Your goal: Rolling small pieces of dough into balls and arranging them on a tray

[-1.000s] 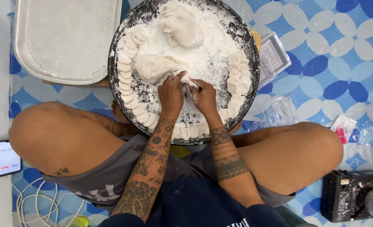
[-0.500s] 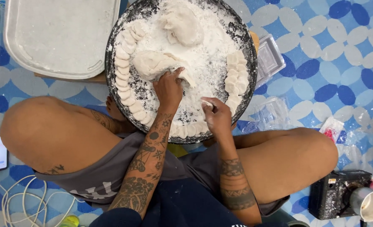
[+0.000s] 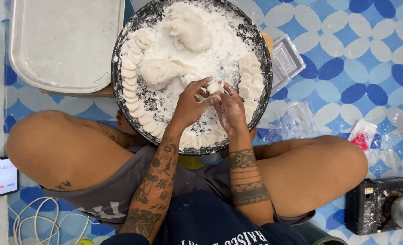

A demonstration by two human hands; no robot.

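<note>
A blue and white patterned mat (image 3: 346, 59) is covering the floor, and a round dark pan (image 3: 256, 41) dusted with flour is sitting on it between the person's crossed legs. Over the pan's lower middle, the left hand (image 3: 190, 106) and right hand (image 3: 228, 109) are meeting, forearms angling up and inward, fingers curling toward each other. Both are pinching a small dough piece (image 3: 215, 87) between the fingertips; it is too small to show a long axis. Two large dough lumps (image 3: 190, 29) are lying above the hands in the pan, and flat dough discs (image 3: 131, 86) are lining the pan's rim. A pale tray (image 3: 65, 41) is resting left of the pan.
</note>
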